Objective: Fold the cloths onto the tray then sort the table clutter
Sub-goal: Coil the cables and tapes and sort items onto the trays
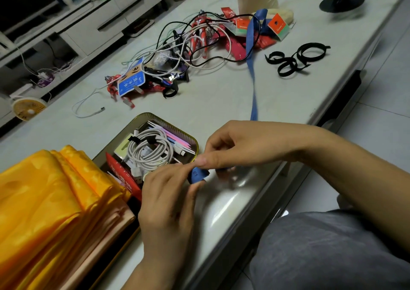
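Folding is judged complete: yellow satin cloths (51,196) are seen stacked in folds on a tray (132,232), of which only a gold edge shows, at the table's near left. Sorting appears partly done. A coiled white cable (150,150) and pink sticks (177,138) are laid in an open tin (190,136) beside the cloths. The rolled end of a blue strip (197,174) is pinched between the fingers of the left hand (168,201) and the right hand (239,147) by the table edge. Its tail trails back to a pile of tangled cables and red packets (199,43), not yet sorted, with black straps (295,59) nearby. Chinese characters are printed on a blue card (131,79) but cannot be read. A mark on the roll may be "61".
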`<action>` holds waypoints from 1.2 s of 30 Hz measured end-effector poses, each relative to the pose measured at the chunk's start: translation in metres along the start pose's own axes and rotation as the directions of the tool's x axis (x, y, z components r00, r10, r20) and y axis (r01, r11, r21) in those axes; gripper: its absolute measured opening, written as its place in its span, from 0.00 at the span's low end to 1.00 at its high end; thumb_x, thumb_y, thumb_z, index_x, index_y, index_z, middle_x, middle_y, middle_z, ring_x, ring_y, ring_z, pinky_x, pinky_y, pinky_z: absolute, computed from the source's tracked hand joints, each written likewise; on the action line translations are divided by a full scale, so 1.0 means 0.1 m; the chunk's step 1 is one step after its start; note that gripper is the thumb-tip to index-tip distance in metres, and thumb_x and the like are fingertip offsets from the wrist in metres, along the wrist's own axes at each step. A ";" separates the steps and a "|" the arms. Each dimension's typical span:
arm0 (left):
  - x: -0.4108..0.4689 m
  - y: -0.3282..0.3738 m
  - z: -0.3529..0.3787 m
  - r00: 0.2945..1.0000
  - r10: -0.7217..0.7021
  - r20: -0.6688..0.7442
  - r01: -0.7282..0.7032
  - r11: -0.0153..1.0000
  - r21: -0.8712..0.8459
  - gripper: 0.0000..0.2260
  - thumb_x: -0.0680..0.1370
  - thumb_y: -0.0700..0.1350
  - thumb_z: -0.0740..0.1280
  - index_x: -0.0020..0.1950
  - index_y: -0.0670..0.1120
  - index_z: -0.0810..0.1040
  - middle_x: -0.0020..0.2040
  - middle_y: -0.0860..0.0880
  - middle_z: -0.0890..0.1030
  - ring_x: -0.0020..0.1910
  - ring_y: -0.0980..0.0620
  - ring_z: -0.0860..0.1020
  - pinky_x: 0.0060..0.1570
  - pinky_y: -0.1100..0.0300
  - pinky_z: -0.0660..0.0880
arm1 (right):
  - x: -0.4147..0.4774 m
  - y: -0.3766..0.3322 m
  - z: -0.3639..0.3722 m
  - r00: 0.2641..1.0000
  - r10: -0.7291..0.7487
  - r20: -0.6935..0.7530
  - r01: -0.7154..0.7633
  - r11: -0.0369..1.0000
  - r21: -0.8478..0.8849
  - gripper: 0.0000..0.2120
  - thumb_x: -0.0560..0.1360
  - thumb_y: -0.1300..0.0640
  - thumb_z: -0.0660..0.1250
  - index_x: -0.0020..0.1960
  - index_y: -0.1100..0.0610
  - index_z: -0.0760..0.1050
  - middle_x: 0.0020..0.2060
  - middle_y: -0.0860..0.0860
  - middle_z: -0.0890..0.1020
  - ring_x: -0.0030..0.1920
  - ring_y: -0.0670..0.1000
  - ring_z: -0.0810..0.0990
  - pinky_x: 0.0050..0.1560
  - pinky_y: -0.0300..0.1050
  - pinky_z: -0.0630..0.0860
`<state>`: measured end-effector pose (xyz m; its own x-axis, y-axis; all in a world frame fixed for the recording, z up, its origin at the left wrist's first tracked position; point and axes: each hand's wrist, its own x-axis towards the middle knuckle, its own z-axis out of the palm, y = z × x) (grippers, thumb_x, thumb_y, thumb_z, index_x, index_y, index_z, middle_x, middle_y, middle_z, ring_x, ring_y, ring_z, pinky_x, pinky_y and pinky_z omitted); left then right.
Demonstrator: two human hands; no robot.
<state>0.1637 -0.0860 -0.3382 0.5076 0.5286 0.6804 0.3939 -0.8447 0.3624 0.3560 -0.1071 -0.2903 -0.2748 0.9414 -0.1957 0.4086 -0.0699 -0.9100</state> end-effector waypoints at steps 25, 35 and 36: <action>-0.01 0.04 0.04 0.936 -0.327 -0.128 0.280 0.915 -0.291 0.10 0.74 0.48 0.65 0.52 0.63 0.76 0.51 0.69 0.78 0.52 0.63 0.78 0.52 0.69 0.72 | -0.01 0.04 -0.10 0.992 -0.032 -0.126 0.033 0.999 0.009 0.06 0.76 0.58 0.66 0.41 0.55 0.79 0.32 0.45 0.78 0.30 0.43 0.75 0.34 0.34 0.73; -0.01 0.01 0.01 0.997 -0.081 0.019 0.081 0.997 -0.012 0.13 0.76 0.42 0.62 0.59 0.40 0.76 0.55 0.50 0.77 0.53 0.58 0.76 0.57 0.71 0.69 | 0.03 -0.06 0.04 0.989 0.117 -0.088 -0.129 0.980 -0.153 0.08 0.74 0.64 0.61 0.40 0.61 0.77 0.26 0.49 0.68 0.25 0.44 0.62 0.29 0.39 0.61; -0.01 0.01 0.01 0.997 -0.072 0.021 0.072 0.997 0.005 0.13 0.76 0.41 0.62 0.59 0.40 0.76 0.55 0.49 0.77 0.53 0.56 0.77 0.57 0.70 0.70 | 0.04 -0.08 0.06 0.990 0.105 -0.091 -0.118 0.982 -0.147 0.09 0.74 0.62 0.61 0.38 0.61 0.75 0.26 0.50 0.67 0.27 0.46 0.62 0.30 0.41 0.60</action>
<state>0.1639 -0.0873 -0.3395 0.4936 0.5899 0.6390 0.4331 -0.8039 0.4076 0.3468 -0.1050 -0.2860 -0.1502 0.9548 -0.2564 0.5618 -0.1310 -0.8168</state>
